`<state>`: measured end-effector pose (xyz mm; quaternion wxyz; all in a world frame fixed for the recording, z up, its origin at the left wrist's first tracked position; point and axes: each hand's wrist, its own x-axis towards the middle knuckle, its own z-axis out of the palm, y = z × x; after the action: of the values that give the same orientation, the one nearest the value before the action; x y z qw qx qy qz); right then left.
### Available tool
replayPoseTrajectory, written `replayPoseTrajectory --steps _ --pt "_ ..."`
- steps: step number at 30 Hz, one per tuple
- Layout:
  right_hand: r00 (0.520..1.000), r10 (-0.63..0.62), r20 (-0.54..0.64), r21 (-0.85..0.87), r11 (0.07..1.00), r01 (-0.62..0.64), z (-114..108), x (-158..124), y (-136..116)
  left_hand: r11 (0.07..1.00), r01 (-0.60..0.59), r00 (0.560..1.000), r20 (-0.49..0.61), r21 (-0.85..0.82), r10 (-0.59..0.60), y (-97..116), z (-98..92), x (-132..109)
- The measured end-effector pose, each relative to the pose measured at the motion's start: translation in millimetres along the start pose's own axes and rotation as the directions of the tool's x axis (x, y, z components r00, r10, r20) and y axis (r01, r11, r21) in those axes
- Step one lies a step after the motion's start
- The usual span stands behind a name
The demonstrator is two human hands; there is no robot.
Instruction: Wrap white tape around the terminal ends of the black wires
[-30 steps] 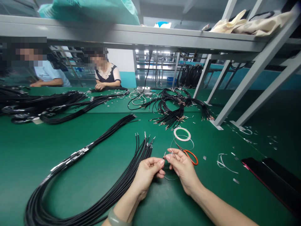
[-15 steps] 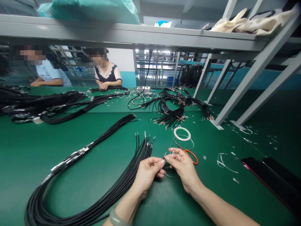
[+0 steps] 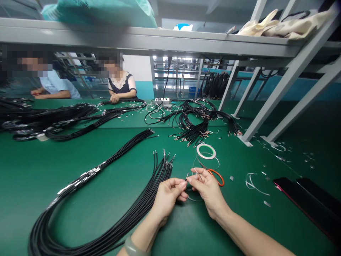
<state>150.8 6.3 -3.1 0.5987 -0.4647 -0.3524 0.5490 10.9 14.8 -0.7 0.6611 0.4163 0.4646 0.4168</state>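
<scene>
My left hand (image 3: 167, 198) pinches the end of a thin black cable (image 3: 186, 176) whose metal tip pokes up between the two hands. My right hand (image 3: 208, 190) is closed in a pinch right beside it, fingertips touching the left ones, holding a small clear piece I cannot make out. A long bundle of black cables (image 3: 112, 213) lies on the green table (image 3: 80, 167) to the left of my hands, its metal tips fanned out at the far end. A white tape ring (image 3: 206, 151), a clear ring and an orange ring (image 3: 217, 176) lie just beyond my right hand.
More black cable bundles (image 3: 194, 124) lie farther back and at the left. Two people sit across the table at the far left. Grey shelf struts (image 3: 266, 106) stand at the right. A dark flat object (image 3: 309, 202) lies at the right edge, with small scraps around it.
Almost nothing differs; both hands stay pinched together at the cable tip, with only slight finger shifts. The people opposite moved a little.
</scene>
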Motion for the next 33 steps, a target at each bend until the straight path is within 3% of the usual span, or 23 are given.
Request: replayPoseTrajectory --steps 10,16,20,24,28,33 --pt "0.995 0.092 0.044 0.061 0.994 -0.094 -0.3 -1.9 -9.9 0.998 0.034 0.997 0.073 -0.058 -0.029 3.5 -2.1 -1.1" --pt "0.997 0.011 0.078 0.063 0.998 -0.016 3.7 -3.5 -5.3 0.999 0.024 0.994 0.104 -0.042 -0.019 2.3 0.1 -3.3" --pt "0.994 -0.027 0.105 0.081 0.997 0.018 3.2 -0.5 -4.0 0.985 0.09 0.985 0.161 -0.145 -0.066 5.0 0.1 -5.8" --pt "0.986 0.025 0.164 0.159 0.986 -0.051 2.3 1.2 -4.1 0.961 0.161 0.969 0.221 -0.224 -0.111 8.9 -1.8 -7.6" --pt "0.973 0.093 0.213 0.233 0.962 -0.143 3.7 -0.8 -6.2 0.958 0.157 0.964 0.248 -0.238 -0.097 10.2 -3.2 -7.5" --pt "0.981 0.071 0.179 0.199 0.974 -0.107 5.2 -3.3 -10.5 0.964 0.138 0.963 0.258 -0.229 -0.076 8.3 -3.5 -7.1"
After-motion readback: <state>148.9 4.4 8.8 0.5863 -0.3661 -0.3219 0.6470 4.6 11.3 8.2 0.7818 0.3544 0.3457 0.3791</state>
